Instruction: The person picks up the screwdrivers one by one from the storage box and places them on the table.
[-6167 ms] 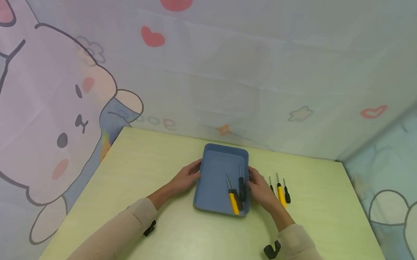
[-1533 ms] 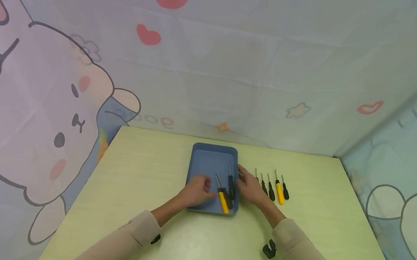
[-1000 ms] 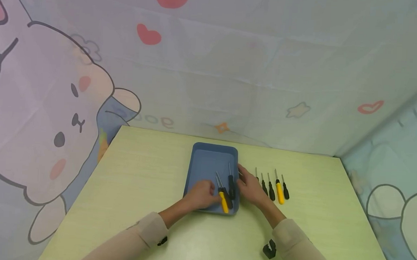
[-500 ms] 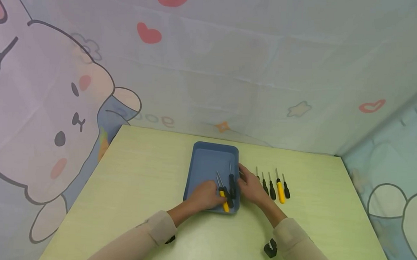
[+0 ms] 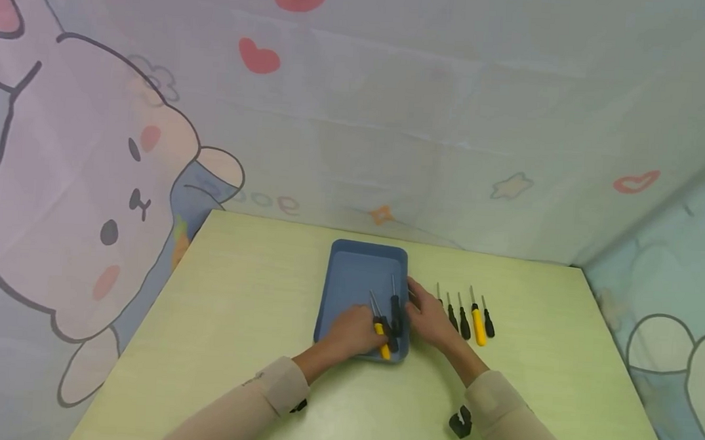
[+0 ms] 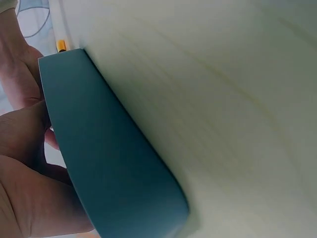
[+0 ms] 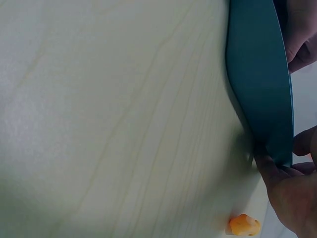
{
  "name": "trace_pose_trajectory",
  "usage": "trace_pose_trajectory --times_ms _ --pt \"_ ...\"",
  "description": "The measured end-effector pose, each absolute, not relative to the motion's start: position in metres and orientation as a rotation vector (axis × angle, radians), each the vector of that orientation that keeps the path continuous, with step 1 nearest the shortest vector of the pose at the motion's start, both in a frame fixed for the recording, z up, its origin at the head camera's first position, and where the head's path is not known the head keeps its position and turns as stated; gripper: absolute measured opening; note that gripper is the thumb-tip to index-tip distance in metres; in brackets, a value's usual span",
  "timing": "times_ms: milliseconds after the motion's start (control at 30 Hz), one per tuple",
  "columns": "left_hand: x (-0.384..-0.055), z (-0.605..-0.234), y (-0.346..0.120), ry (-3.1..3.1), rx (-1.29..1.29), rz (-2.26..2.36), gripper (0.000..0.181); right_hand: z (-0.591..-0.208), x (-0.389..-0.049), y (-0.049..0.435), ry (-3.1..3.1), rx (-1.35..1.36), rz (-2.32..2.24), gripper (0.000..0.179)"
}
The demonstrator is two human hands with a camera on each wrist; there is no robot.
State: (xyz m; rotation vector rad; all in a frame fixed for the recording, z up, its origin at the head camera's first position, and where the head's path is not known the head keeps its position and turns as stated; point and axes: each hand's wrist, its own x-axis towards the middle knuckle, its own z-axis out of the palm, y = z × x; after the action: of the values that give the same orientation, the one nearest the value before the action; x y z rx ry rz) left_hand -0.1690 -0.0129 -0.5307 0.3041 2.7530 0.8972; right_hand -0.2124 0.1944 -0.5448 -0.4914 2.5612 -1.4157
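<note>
A blue tray (image 5: 355, 272) lies on the table with three screwdrivers toward its right side. One has a yellow handle (image 5: 385, 351); a black-handled screwdriver (image 5: 395, 310) lies along the right wall, and another is partly covered between them. My left hand (image 5: 352, 331) reaches over the tray's near left part and holds the yellow-handled screwdriver, thumb across its handle; its other fingertips are hidden. With the thumb over the rim and fingers outside, my right hand (image 5: 433, 319) grips the tray's right wall. In the right wrist view, fingers (image 7: 266, 166) touch that outer wall.
Right of my right hand, several screwdrivers lie in a row on the table (image 5: 244, 274), one with a yellow handle (image 5: 478, 327), the others black-handled (image 5: 464, 326). A printed cloth wall (image 5: 422, 118) rises behind the table. Small black devices (image 5: 460, 421) sit by both sleeves.
The tray has shifted left. My left hand has let go of its left wall, moved over the tray and rightward onto the yellow-handled screwdriver. My right hand stays at the right wall.
</note>
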Motion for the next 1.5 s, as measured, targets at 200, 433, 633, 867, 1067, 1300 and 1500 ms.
trace_pose_trajectory --times_ms 200,433,633,867,1067,1300,1500 --pt "-0.168 -0.531 -0.008 2.803 0.33 0.79 0.031 -0.546 -0.213 0.194 2.563 -0.49 -1.415 0.063" --pt "-0.167 -0.533 -0.01 2.799 0.359 0.812 0.027 -0.548 -0.211 0.193 2.599 -0.504 -1.389 0.062" --pt "-0.169 -0.538 -0.016 2.813 0.429 0.833 0.02 -0.547 -0.211 0.195 2.602 -0.537 -1.389 0.062" --pt "-0.174 -0.537 -0.024 2.755 0.455 0.935 0.015 -0.545 -0.212 0.195 2.59 -0.527 -1.386 0.062" --pt "-0.175 -0.533 -0.029 2.709 0.453 0.974 0.02 -0.546 -0.213 0.195 2.587 -0.514 -1.398 0.063" --pt "-0.173 -0.528 -0.037 2.618 0.452 1.126 0.032 -0.547 -0.214 0.194 2.578 -0.502 -1.418 0.063" --pt "-0.178 -0.526 -0.043 2.565 0.492 1.27 0.034 -0.546 -0.213 0.194 2.588 -0.518 -1.437 0.063"
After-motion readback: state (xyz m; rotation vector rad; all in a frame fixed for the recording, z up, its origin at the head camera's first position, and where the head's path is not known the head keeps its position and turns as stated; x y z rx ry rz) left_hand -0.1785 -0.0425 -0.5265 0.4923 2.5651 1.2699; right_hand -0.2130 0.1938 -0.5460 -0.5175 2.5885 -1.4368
